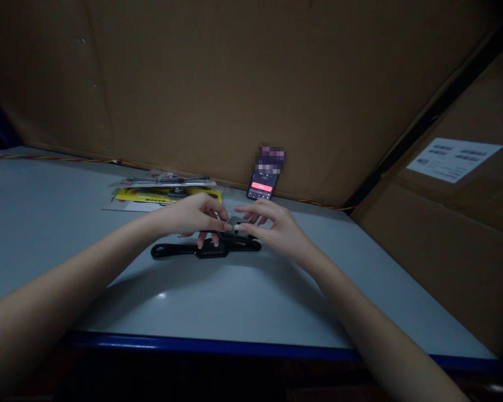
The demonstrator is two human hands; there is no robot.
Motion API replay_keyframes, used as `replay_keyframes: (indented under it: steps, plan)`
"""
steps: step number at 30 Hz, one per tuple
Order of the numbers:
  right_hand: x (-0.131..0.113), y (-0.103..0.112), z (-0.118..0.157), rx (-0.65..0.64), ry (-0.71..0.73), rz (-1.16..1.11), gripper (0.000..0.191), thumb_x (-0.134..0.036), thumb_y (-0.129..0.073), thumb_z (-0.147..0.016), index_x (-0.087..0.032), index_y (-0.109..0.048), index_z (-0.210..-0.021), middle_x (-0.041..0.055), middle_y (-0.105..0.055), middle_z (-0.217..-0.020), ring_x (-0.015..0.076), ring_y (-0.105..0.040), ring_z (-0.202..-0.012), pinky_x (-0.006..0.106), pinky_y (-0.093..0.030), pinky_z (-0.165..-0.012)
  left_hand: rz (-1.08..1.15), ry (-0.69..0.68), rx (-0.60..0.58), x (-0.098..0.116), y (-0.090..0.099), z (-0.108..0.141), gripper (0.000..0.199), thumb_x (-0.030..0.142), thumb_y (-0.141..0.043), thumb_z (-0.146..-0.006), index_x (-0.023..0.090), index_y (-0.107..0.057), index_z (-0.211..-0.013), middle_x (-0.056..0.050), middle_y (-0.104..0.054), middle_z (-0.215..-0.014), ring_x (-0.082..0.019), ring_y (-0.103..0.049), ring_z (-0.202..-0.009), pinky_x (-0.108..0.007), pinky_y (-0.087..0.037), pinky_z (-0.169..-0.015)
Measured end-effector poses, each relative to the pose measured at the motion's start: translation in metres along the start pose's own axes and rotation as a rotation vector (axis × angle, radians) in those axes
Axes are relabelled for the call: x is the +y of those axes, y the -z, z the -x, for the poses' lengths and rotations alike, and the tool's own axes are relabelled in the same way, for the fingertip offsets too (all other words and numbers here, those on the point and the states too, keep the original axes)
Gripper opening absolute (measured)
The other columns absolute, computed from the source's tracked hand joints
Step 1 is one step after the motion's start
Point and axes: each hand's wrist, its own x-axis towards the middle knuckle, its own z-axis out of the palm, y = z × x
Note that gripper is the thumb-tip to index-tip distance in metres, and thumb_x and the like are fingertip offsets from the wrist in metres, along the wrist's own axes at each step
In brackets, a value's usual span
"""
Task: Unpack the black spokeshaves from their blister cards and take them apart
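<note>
Between my two hands is a small grey metal piece (236, 221) with a dark slot. My left hand (203, 215) pinches its left side between thumb and fingers, with its lower fingertips down by a black two-handled tool (212, 249). My right hand (272, 223) has its thumb on the right side of the piece, its other fingers curved above. The black tool lies flat on the grey table (251, 301), one rounded handle pointing left and the other right, under my hands. Its middle is partly hidden by my left fingers.
Clear plastic packets and a yellow card (129, 194) lie behind my left hand. A phone (263, 181) with a lit screen leans against the cardboard wall (193, 84). Thin red and yellow wires (67, 159) run along the back edge. A labelled box (436, 223) stands at the right.
</note>
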Motion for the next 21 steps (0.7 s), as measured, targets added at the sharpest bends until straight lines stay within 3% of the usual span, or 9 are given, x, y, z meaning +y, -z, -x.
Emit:
replay_keyframes:
  steps: [2,7,9,12,16,21]
  plan:
    - [0.004,0.004,-0.001,0.114,-0.006,0.011,0.027,-0.031,-0.063,-0.078,-0.024,-0.064,-0.105,0.0019,-0.061,-0.088,0.0136,-0.057,-0.079,0.028,-0.045,-0.070,-0.001,0.032,0.068,-0.001,0.005,0.000,0.029,0.043,-0.063,-0.071,0.017,-0.061,-0.085,-0.002,-0.065,-0.064,-0.009,-0.050,-0.038,-0.019,-0.024,-0.031]
    - [0.030,0.014,-0.002,0.444,-0.066,0.159,0.010,-0.027,-0.059,-0.080,-0.021,-0.063,-0.087,0.0024,-0.059,-0.085,0.0156,-0.055,-0.080,0.031,-0.043,-0.074,0.034,0.093,0.317,-0.007,0.018,-0.001,0.026,0.040,-0.064,-0.069,0.015,-0.062,-0.078,-0.004,-0.065,-0.067,-0.009,-0.049,-0.039,-0.019,-0.023,-0.030]
    - [0.041,0.012,-0.002,0.488,-0.122,0.245,0.007,-0.025,-0.062,-0.077,-0.021,-0.060,-0.082,0.0019,-0.058,-0.082,0.0170,-0.053,-0.081,0.032,-0.041,-0.075,0.052,0.116,0.371,-0.009,0.022,-0.002,0.026,0.039,-0.065,-0.069,0.015,-0.062,-0.078,-0.004,-0.065,-0.066,-0.008,-0.048,-0.039,-0.018,-0.023,-0.030]
    - [0.051,0.001,0.000,0.291,-0.177,0.211,0.008,-0.026,-0.064,-0.075,-0.020,-0.059,-0.072,0.0006,-0.056,-0.076,0.0156,-0.052,-0.074,0.030,-0.040,-0.069,0.056,0.149,0.400,-0.011,0.024,-0.003,0.027,0.039,-0.065,-0.069,0.014,-0.062,-0.080,-0.004,-0.064,-0.065,-0.008,-0.048,-0.039,-0.018,-0.023,-0.030]
    - [0.047,-0.019,0.002,-0.021,-0.152,0.171,0.014,-0.035,-0.065,-0.075,-0.021,-0.066,-0.079,0.0019,-0.055,-0.081,0.0160,-0.052,-0.081,0.029,-0.040,-0.073,0.061,0.143,0.379,-0.013,0.024,-0.005,0.028,0.039,-0.066,-0.068,0.014,-0.062,-0.079,-0.004,-0.066,-0.067,-0.008,-0.049,-0.039,-0.018,-0.025,-0.030]
    - [0.040,-0.027,0.000,-0.177,-0.119,0.185,0.021,-0.037,-0.071,-0.070,-0.023,-0.068,-0.085,0.0028,-0.053,-0.083,0.0190,-0.049,-0.088,0.032,-0.039,-0.078,0.056,0.113,0.354,-0.015,0.024,-0.006,0.028,0.041,-0.066,-0.068,0.015,-0.062,-0.075,-0.004,-0.067,-0.069,-0.008,-0.049,-0.040,-0.018,-0.025,-0.030]
